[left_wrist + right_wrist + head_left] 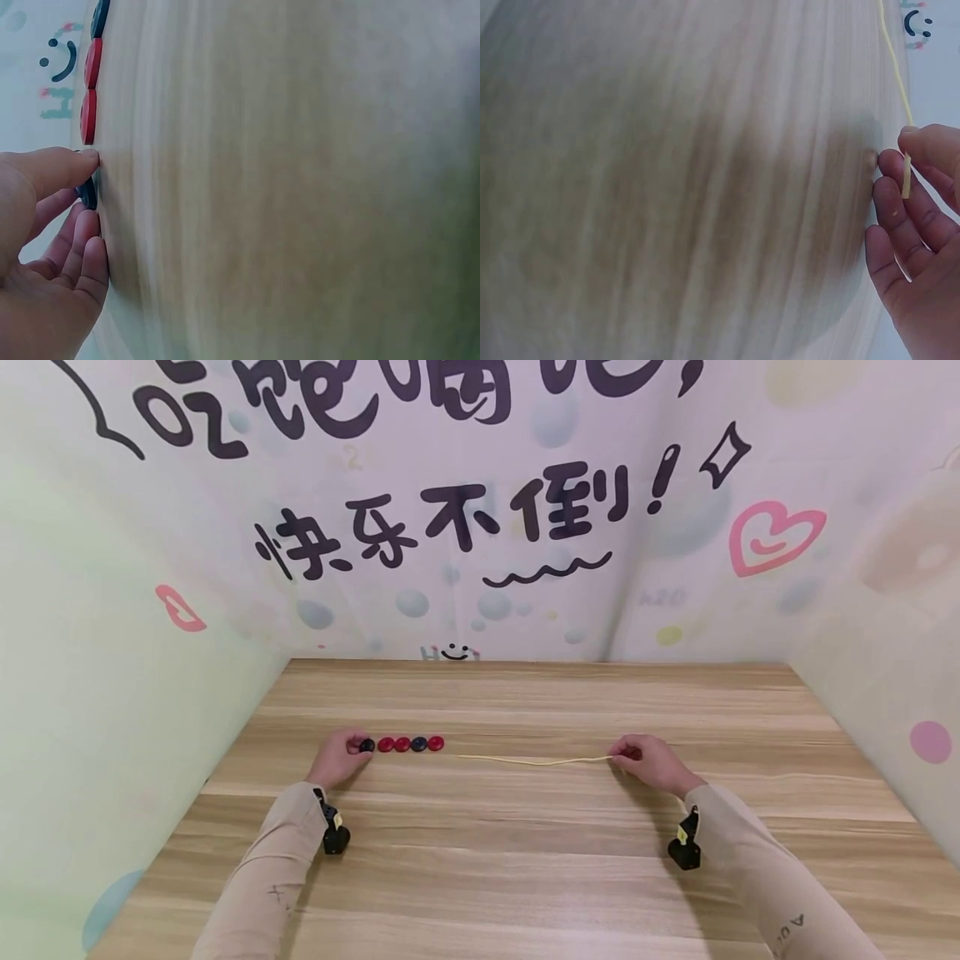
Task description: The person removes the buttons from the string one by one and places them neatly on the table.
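At the left end of a row of round discs, my left hand (341, 760) pinches a black disc (367, 745) between thumb and fingers, low at the tabletop. The rest of the row runs right from it: two red discs (394, 744), a dark disc (419, 743) and another red disc (436, 743). In the left wrist view, a small gap separates the pinched disc (88, 193) from the nearest red one (88, 118). Over on the right, my right hand (651, 762) pinches one end of a thin yellow cord (536, 763). A short tip of the cord (907, 180) sticks out below the thumb.
Everything lies on a wood-grain table (480, 877). Behind it hangs a white printed backdrop (450, 602) with large black characters, and pale printed sheets flank both sides. A black wrist device (333, 831) is strapped near each sleeve cuff.
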`<state>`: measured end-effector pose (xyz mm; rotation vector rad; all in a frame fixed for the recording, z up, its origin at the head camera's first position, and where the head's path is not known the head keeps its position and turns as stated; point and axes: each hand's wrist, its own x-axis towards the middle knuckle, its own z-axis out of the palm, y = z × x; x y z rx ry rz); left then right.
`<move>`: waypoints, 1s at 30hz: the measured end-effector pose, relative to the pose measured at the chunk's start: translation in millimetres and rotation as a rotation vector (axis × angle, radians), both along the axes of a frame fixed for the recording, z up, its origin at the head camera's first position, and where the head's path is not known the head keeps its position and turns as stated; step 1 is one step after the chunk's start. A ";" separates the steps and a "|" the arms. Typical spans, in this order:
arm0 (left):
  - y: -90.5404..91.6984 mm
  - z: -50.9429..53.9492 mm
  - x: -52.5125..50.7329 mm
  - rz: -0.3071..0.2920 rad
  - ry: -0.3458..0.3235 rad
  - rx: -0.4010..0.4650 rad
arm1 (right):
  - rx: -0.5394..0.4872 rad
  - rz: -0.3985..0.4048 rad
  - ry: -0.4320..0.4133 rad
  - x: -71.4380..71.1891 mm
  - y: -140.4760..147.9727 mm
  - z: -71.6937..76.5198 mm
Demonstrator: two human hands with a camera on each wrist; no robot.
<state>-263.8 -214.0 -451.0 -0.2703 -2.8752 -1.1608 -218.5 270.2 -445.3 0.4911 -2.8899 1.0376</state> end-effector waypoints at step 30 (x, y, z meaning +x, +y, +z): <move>11.0 8.3 1.1 0.119 -0.139 0.025 | -0.020 -0.048 -0.028 5.6 3.4 5.6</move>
